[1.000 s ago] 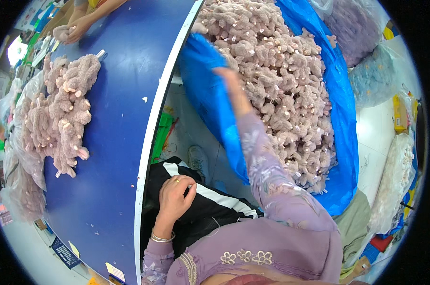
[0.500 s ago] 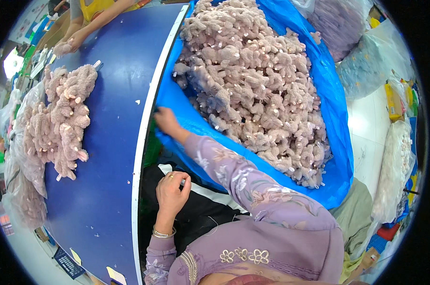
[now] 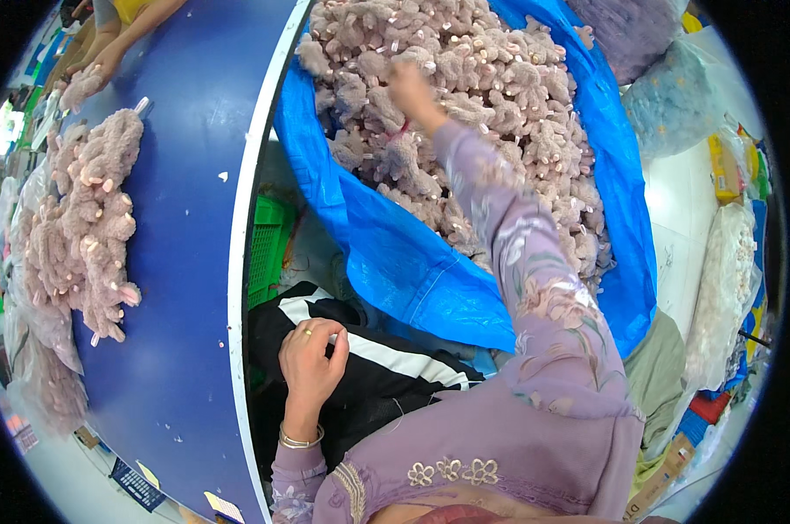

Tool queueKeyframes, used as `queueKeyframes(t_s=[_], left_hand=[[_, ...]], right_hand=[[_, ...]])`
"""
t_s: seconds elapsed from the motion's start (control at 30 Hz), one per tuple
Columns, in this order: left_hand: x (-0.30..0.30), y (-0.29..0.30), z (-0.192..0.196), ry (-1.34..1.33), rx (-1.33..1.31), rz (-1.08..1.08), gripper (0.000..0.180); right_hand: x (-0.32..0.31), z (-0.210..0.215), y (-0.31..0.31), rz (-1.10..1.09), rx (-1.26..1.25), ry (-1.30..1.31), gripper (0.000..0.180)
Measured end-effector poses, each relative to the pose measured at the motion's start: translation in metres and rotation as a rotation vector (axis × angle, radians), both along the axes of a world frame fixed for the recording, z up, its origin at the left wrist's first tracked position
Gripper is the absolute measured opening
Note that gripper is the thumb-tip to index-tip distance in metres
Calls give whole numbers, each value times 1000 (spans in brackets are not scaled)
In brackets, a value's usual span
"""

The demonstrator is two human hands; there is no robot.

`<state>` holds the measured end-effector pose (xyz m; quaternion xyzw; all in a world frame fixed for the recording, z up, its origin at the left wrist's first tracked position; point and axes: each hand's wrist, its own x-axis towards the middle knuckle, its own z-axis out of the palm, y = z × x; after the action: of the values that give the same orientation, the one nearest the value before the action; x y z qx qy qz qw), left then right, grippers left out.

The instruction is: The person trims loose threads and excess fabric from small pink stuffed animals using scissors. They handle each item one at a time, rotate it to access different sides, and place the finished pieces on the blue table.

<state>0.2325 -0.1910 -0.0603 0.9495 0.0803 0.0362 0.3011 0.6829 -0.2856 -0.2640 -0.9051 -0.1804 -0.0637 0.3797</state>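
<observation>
A big heap of small pinkish-grey plush toys [image 3: 522,118] with white tags lies in a blue plastic sheet bag [image 3: 404,262] right of the table. My right hand [image 3: 412,92] reaches over the heap, near or against the toys. It is smeared by motion, so its fingers and anything in them cannot be made out. My left hand [image 3: 312,362], with a ring and bracelet, is at my lap above black trousers with a white stripe [image 3: 395,349]. Its fingers are curled toward the thumb; what they hold, if anything, is hidden.
The blue table [image 3: 181,262] has a white edge and bears a pile of similar plush toys [image 3: 89,218] at its far left. Across it, a co-worker's hand [image 3: 107,63] holds one toy. A green crate [image 3: 268,244] stands below the edge. Filled clear bags [image 3: 674,100] lie at right.
My right hand has swung from the table edge up and right onto the heap. The bag's near side has dropped and spread, baring the green crate. My left hand stays at my lap.
</observation>
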Motion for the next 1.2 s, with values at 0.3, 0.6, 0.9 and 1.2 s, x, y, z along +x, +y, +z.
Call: queueKeyframes(t_s=[0.3, 0.6, 0.9, 1.2], left_hand=[[10, -3, 5, 22, -6, 80, 8], [12, 3, -3, -18, -36, 42, 9], [-29, 9, 20, -59, -387, 30, 9], [-137, 35, 92, -278, -263, 181, 15]], right_hand=[[-23, -161, -112, 88, -685, 647, 50], [-309, -167, -288, 35, -765, 511, 47], [-212, -55, -254, 302, -633, 697, 44], [-239, 95, -91, 418, 42, 408, 34]])
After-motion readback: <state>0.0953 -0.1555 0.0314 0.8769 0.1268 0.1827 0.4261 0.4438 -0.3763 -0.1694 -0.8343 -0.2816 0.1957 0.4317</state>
